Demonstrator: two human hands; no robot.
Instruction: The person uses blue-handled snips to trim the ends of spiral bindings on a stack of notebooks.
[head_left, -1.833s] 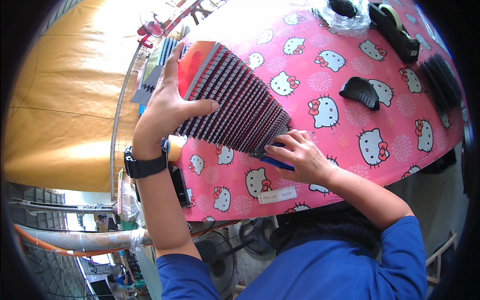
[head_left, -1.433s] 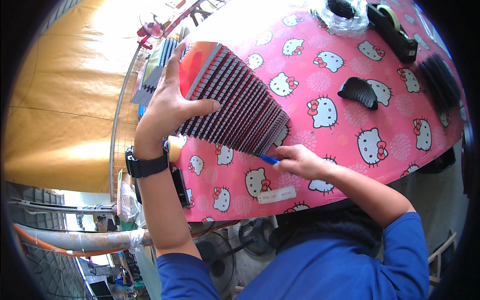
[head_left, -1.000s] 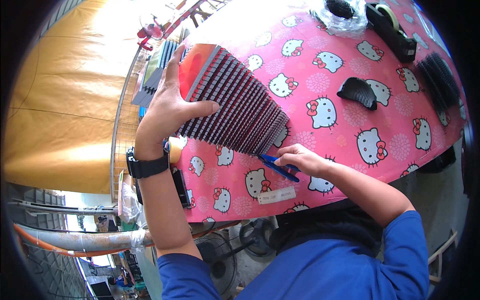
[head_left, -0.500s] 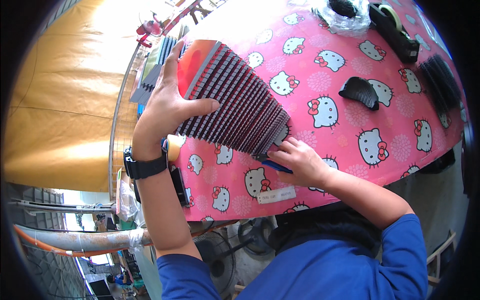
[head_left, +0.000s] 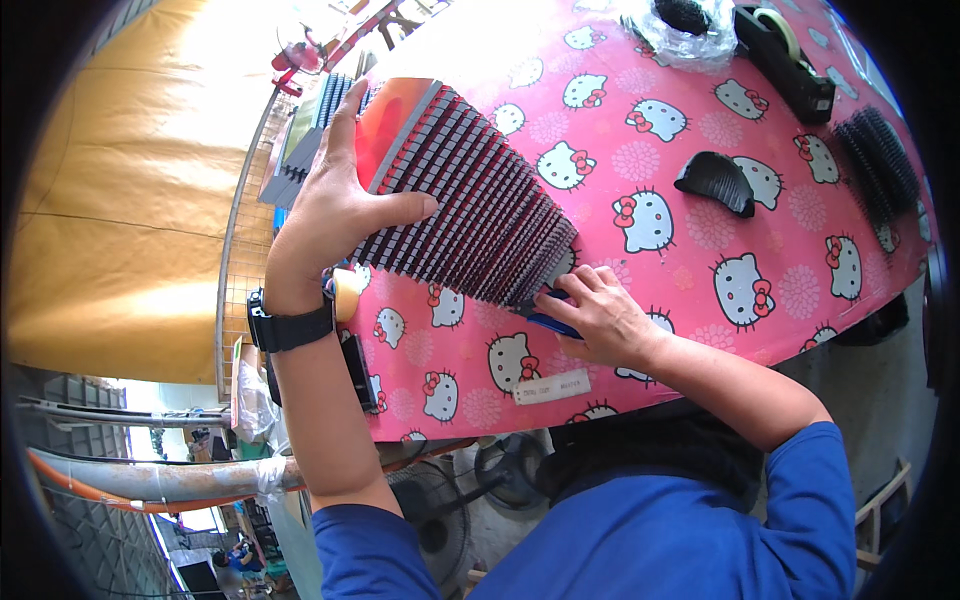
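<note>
A tall block of stacked strips, set with rows of small grey squares with red and dark gaps, lies slanted on the pink table covering. Its far upper end has a smooth orange-red face. My left hand, with a black band at the wrist, grips that end, thumb across the rows and fingers round the far side. At the narrow-looking near end, my right hand has its fingers curled round a slim blue object. The fingers cover much of that object, so its kind is unclear.
A curved black piece lies right of the block. Farther off are a tape dispenser, clear plastic wrap and black bristly strips. A white label lies near the front edge. More toothed blocks stand behind my left hand.
My right hand has shifted slightly up and to the right, its fingers bent differently round the blue object. My left hand and the block have hardly moved.
</note>
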